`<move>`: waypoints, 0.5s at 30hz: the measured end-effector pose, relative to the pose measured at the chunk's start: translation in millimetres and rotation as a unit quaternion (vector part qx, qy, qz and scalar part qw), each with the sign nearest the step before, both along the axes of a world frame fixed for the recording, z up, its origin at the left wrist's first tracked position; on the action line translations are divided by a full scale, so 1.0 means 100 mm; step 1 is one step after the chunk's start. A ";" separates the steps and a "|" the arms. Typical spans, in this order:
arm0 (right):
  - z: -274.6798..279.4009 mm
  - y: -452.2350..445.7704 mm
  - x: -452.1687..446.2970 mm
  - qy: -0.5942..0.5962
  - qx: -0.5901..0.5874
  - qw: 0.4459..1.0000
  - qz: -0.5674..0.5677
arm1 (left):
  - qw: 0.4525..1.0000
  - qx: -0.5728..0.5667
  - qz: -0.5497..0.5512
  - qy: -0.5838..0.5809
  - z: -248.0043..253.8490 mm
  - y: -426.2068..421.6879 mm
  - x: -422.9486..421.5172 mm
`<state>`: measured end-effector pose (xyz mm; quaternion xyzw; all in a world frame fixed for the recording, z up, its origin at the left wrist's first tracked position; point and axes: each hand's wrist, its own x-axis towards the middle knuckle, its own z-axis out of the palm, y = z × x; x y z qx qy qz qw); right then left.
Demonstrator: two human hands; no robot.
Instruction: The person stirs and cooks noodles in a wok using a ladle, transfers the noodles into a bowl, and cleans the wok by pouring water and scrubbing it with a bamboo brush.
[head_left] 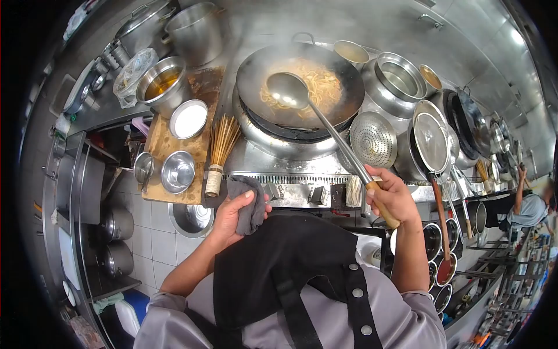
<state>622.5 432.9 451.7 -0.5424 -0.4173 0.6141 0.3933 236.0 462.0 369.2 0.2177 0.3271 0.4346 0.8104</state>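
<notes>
My right hand [388, 196] is closed round the wooden handle of a long ladle [289, 91]. The ladle's bowl hangs over a large dark wok [254, 72], its rounded metal side catching the light. Noodles in brownish broth [319, 87] steam inside the wok, which sits on a round steel burner ring [279, 145]. My left hand [233, 214] grips a folded dark grey cloth [249, 200] close to the stove's front edge. Beside that hand, a bamboo wok brush [220, 154] with a bound handle lies along the edge of a wooden board [156, 187].
On the board stand a bowl of white contents [189, 119] and a steel bowl [178, 172]; a pot of amber liquid [163, 87] is behind. Right of the wok are a perforated skimmer [374, 139] and a mesh strainer [431, 142]. Another person [526, 206] stands far right.
</notes>
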 end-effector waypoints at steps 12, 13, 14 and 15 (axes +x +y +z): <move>-0.44 0.53 -0.35 -0.071 0.094 0.992 -0.049 | 0.999 -0.030 0.018 -0.008 -0.05 -0.05 -0.01; -0.39 0.48 -0.31 -0.072 0.094 0.992 -0.048 | 0.999 -0.024 0.022 -0.005 -0.03 -0.06 -0.01; -0.30 0.38 -0.24 -0.046 0.059 0.996 -0.040 | 0.999 -0.018 0.027 -0.002 -0.02 -0.07 -0.02; -0.21 0.28 -0.16 -0.020 0.024 0.999 -0.032 | 0.999 -0.017 0.028 -0.001 -0.03 -0.07 -0.05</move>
